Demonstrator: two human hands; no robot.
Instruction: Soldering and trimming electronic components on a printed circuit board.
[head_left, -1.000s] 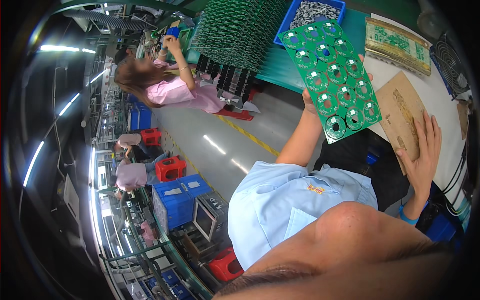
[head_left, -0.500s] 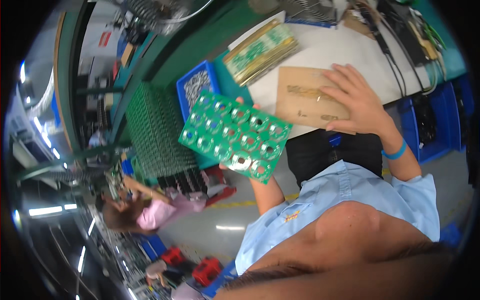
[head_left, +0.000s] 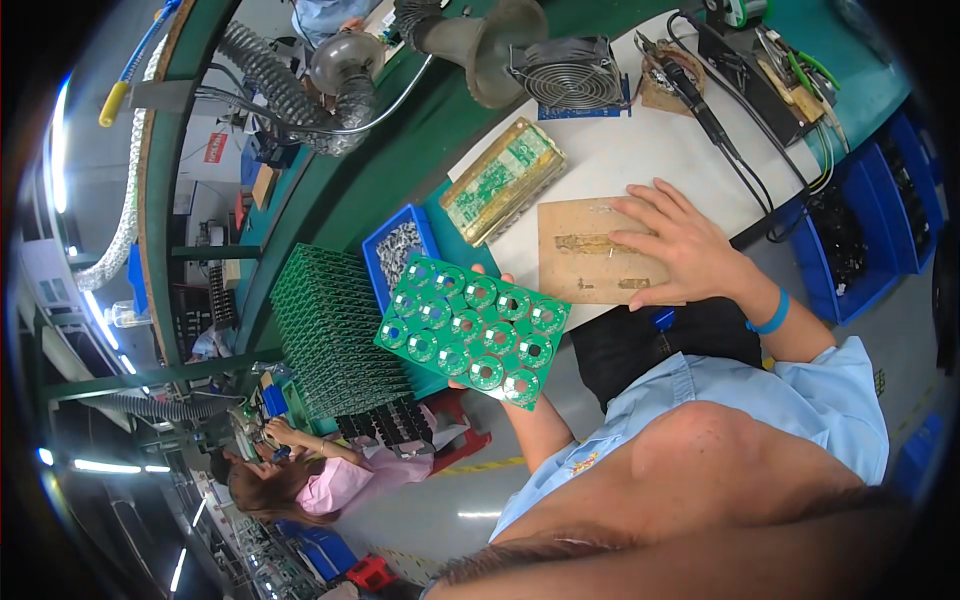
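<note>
A green circuit board panel [head_left: 465,325] with several round cut-outs in rows lies tilted in my left hand [head_left: 507,280]. My fingers reach around its far edge, the thumb is at its near side, and the palm is hidden beneath. My right hand [head_left: 690,250] rests with fingers spread on a flat brown board [head_left: 570,270], which has worn slots or marks across it. Beyond the panel, a blue bin [head_left: 427,225] holds many small metallic parts. A stack of narrow green circuit boards [head_left: 505,175] lies on the bench behind the brown board.
At left stands a tall stack of green panels [head_left: 335,330]. A fan [head_left: 567,75], a corded soldering iron [head_left: 700,110] and hand tools [head_left: 800,85] occupy the far bench. Blue bins [head_left: 840,250] sit at right. A person in pink [head_left: 335,485] works at lower left.
The whole view has shifted, so the bench sits lower in the picture and more of its far side shows. My left hand still holds the panel; my right still rests on the brown board.
</note>
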